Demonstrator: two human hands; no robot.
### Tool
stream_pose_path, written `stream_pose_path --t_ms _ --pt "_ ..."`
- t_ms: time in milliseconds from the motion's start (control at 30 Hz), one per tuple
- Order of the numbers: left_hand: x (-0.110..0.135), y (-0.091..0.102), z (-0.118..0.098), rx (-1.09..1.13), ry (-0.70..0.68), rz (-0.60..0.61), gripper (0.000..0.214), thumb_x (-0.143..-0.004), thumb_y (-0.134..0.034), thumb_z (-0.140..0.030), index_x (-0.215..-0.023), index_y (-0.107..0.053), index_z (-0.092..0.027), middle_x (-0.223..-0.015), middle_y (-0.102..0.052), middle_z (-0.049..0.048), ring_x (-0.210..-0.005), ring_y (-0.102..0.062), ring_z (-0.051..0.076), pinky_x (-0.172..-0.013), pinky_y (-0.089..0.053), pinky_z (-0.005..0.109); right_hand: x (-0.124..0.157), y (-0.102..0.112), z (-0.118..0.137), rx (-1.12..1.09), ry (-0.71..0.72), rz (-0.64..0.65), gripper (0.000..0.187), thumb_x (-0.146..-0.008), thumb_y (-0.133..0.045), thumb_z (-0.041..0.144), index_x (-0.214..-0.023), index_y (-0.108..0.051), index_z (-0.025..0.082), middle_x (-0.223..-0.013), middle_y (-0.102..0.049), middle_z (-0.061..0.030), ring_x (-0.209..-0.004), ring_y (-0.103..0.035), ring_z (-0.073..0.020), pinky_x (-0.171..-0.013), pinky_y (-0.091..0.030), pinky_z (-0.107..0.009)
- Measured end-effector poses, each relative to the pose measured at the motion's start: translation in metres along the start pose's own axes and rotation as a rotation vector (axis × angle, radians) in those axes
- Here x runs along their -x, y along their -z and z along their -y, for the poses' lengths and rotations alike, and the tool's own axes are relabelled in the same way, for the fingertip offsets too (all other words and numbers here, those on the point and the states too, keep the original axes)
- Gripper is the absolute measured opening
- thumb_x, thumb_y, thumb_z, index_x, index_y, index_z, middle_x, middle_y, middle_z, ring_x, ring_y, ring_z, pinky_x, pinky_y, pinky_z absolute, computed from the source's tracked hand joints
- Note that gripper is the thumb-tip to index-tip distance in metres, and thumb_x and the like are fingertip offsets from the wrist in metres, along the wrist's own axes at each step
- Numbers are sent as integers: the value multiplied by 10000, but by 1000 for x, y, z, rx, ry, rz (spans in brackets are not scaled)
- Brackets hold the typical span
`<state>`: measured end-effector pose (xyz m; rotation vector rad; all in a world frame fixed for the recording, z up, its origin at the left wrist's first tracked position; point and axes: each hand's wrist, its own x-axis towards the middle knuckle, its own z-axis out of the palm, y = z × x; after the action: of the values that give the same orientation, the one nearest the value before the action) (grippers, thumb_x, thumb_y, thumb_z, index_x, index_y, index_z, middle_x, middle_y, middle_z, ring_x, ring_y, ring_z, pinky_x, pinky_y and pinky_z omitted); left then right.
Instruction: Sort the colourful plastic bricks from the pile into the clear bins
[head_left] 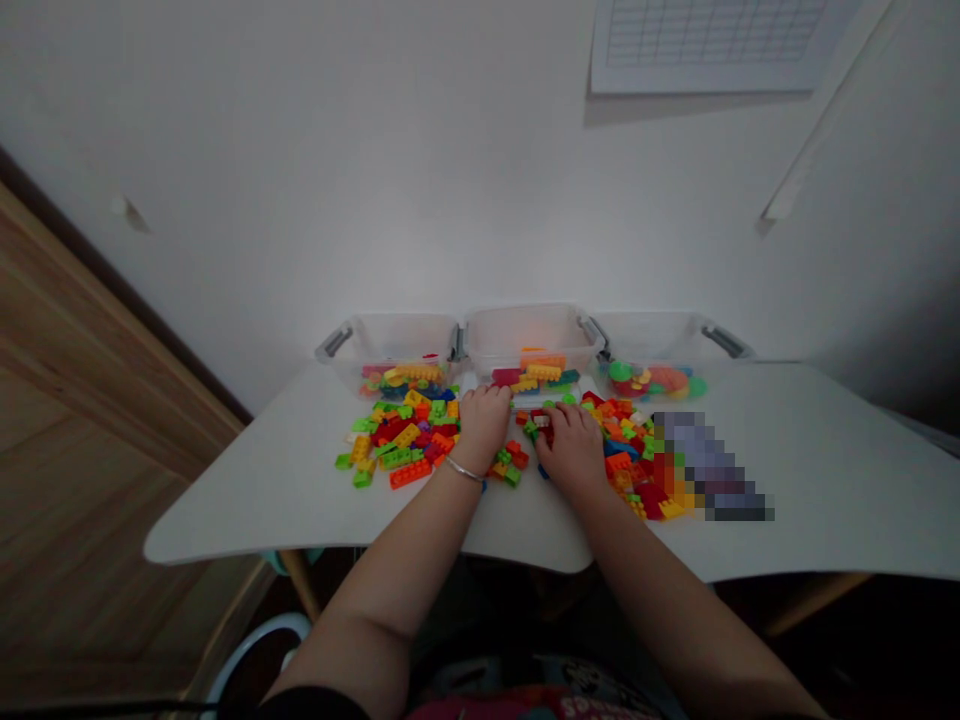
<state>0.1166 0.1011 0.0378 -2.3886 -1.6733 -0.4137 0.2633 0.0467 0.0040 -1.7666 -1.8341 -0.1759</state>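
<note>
With the hands at the dial's centre, the left hand (pixel 486 425) curls its fingers down near the middle bin (pixel 525 325) at twelve o'clock; I cannot tell whether it pinches anything. The right hand (pixel 574 445) bends over loose bricks (pixel 532 427) — its grip is hidden too. On the white table (pixel 255 480), one brick pile (pixel 397 458) spreads at nine o'clock, another pile (pixel 651 498) at three.

I have my left hand (pixel 486 422) palm-down, fingers curled, just before the middle bin's (pixel 514 328) left end | right hand (pixel 574 447) palm-down, fingers bent, before its right end | bare forearms (pixel 420 545) converging toward it
</note>
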Motion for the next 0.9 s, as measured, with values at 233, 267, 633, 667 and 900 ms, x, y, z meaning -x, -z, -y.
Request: stream_pose_path --t_ms 233,267,633,667,900 --pt "-2 -2 3 79 20 -22 213 -942 -495 -241 -1051 -675 -208 -1035 -701 84 -1021 -597 249 -863 -446 389 0 -1 -1 -9 8 -2 381 -836 -533 233 -1182 -647 120 -1267 -611 -145 -1218 -478 -316 -1071 -332 -449" --pt "-2 -3 4 105 15 -40 202 -930 -515 -234 -1046 -678 -205 -1028 -703 84 -1011 -601 245 -857 -454 382 0 -1 -1 -10 7 0 375 -837 -531 234 -1176 -647 123 -1264 -612 -145 -1219 -478 -314 -1069 -333 -449" --pt "-9 41 40 612 -174 -638 109 -844 -592 -174 -936 -648 -194 -859 -661 13 -781 -598 139 -769 -504 285 -1 2 -1 -20 13 -2 360 -832 -527 226 -1154 -650 123 -1241 -617 -140 -1205 -481 -304 -1068 -338 -435" --pt "-9 48 48 586 -138 -727 108 -837 -600 -182 -934 -644 -194 -862 -655 11 -788 -594 141 -788 -499 295 -1 1 -1 -24 15 -3 359 -833 -526 226 -1154 -651 125 -1240 -618 -139 -1206 -480 -302 -1069 -336 -435" --pt "-35 69 126 562 330 -989 181 -853 -548 -219 -1015 -612 -168 -983 -657 42 -806 -605 126 -802 -485 263 -3 1 -4 -81 57 -49 329 -817 -536 208 -1113 -669 156 -1222 -632 -114 -1195 -488 -286 -1068 -336 -434"
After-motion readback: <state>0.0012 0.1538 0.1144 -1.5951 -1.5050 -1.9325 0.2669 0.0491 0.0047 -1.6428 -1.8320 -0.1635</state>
